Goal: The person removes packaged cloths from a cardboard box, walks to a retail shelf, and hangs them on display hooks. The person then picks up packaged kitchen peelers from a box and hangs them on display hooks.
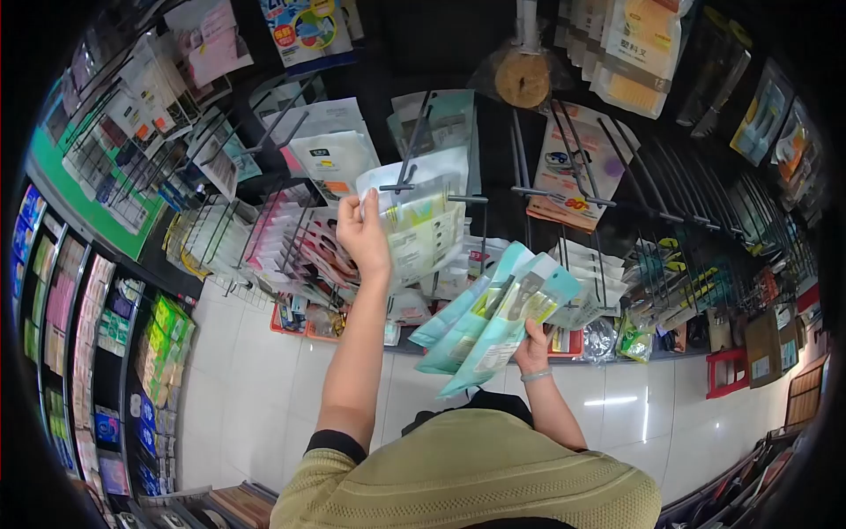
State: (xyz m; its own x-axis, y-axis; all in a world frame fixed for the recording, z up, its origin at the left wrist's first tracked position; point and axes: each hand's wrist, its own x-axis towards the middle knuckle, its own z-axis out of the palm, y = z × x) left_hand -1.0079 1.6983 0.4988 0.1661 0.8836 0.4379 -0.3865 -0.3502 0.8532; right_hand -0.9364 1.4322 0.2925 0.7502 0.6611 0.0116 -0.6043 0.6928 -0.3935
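My left hand (364, 234) is raised and closed on the upper left edge of a pale, part-clear plastic packet (423, 234). The packet is at a display hook (405, 176); whether its hole is fully over the rod I cannot tell. Lower and to the right, my right hand (532, 347) grips several teal packets (507, 322) fanned out together. Dark items and printed labels show on their fronts. Part of the right-hand fingers is hidden behind the packets. A light band circles my right wrist.
More hooks carry white pouches (330, 159), an orange-printed packet (577, 167) and yellow fork packets (639, 53). Wire-rack packets (216, 238) hang at the left. Red bins (564, 342) stand below. Shelves (84, 335) line the far left; a red stool (727, 372) is at the right.
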